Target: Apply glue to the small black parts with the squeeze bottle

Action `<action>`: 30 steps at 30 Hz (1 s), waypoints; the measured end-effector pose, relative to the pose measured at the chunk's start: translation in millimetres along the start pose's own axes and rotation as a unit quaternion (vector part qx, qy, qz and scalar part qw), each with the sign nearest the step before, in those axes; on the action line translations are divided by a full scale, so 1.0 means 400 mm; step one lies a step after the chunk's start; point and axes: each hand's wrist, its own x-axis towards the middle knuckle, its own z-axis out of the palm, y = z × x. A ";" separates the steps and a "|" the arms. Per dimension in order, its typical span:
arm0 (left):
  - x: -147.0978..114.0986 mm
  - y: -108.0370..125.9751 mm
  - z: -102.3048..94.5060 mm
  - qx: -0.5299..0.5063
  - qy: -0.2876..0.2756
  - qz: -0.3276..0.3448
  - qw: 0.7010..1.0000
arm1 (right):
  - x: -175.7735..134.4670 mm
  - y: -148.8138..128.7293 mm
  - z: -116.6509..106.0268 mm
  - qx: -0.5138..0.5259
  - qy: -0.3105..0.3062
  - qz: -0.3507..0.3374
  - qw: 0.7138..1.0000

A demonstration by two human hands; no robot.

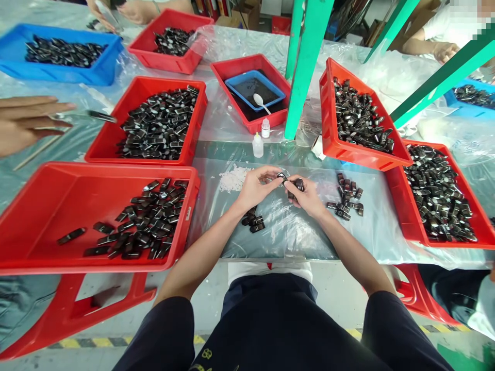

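My left hand point(258, 184) pinches a small glossy black part point(282, 176) between thumb and fingertips, above the plastic-covered table. Close against it, my right hand point(307, 197) is closed round more of the black parts point(297, 184); how many is hidden by the fingers. Its thumb tip reaches the part in my left hand. Below my left wrist lies a small group of black parts point(255, 222), partly hidden by the forearm. A looser group of black parts point(348, 196) lies right of my right hand. A heap of white flakes point(231, 180) lies beside my left hand.
Red bins with black parts stand left point(58, 190), back left point(135, 87), back right point(363, 149) and right point(410, 216). Two small bottles point(258, 146) stand ahead, near a green post point(305, 67). Another person's hand point(27, 123) reaches in at left.
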 end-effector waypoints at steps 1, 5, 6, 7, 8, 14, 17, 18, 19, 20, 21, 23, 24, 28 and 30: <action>0.001 -0.002 0.001 -0.008 0.007 -0.003 1.000 | -0.001 -0.001 0.002 0.034 -0.014 0.024 0.999; -0.003 0.002 0.005 -0.011 0.053 -0.007 0.999 | -0.002 -0.008 0.006 0.148 -0.048 0.116 0.981; -0.007 0.007 0.007 -0.003 0.048 -0.008 0.999 | -0.001 -0.009 0.007 0.165 -0.049 0.137 0.975; -0.012 0.013 0.011 0.010 0.035 -0.004 0.999 | 0.001 -0.011 0.006 0.178 -0.050 0.157 0.970; -0.017 0.020 0.014 0.030 0.018 0.006 0.999 | 0.002 -0.012 0.006 0.188 -0.051 0.173 0.966; -0.029 0.060 0.001 0.184 0.005 0.091 0.979 | 0.004 -0.010 -0.001 0.186 -0.060 0.158 0.968; -0.011 0.065 -0.054 0.205 0.027 0.062 0.977 | 0.004 -0.009 -0.006 0.178 -0.060 0.143 0.972; -0.005 0.064 -0.077 0.220 0.010 0.044 0.974 | 0.004 -0.010 -0.007 0.177 -0.060 0.144 0.972; 0.000 0.062 -0.100 0.244 -0.023 0.025 0.969 | 0.004 -0.012 -0.007 0.175 -0.058 0.145 0.972; 0.003 0.059 -0.123 0.269 -0.062 0.006 0.961 | 0.004 -0.014 -0.007 0.174 -0.055 0.146 0.972; 0.005 0.056 -0.143 0.288 -0.102 -0.013 0.952 | 0.004 -0.018 -0.007 0.173 -0.051 0.147 0.973; 0.002 0.047 -0.175 0.296 -0.186 -0.049 0.935 | 0.003 -0.027 -0.006 0.168 -0.044 0.152 0.973; -0.002 0.042 -0.186 0.293 -0.223 -0.065 0.928 | 0.003 -0.031 -0.005 0.165 -0.040 0.154 0.973; -0.018 0.025 -0.191 0.323 -0.280 -0.093 0.899 | 0.003 -0.038 -0.007 0.158 -0.032 0.155 0.975; -0.024 0.020 -0.178 0.358 -0.289 -0.089 0.884 | 0.004 -0.036 -0.009 0.157 -0.032 0.150 0.976</action>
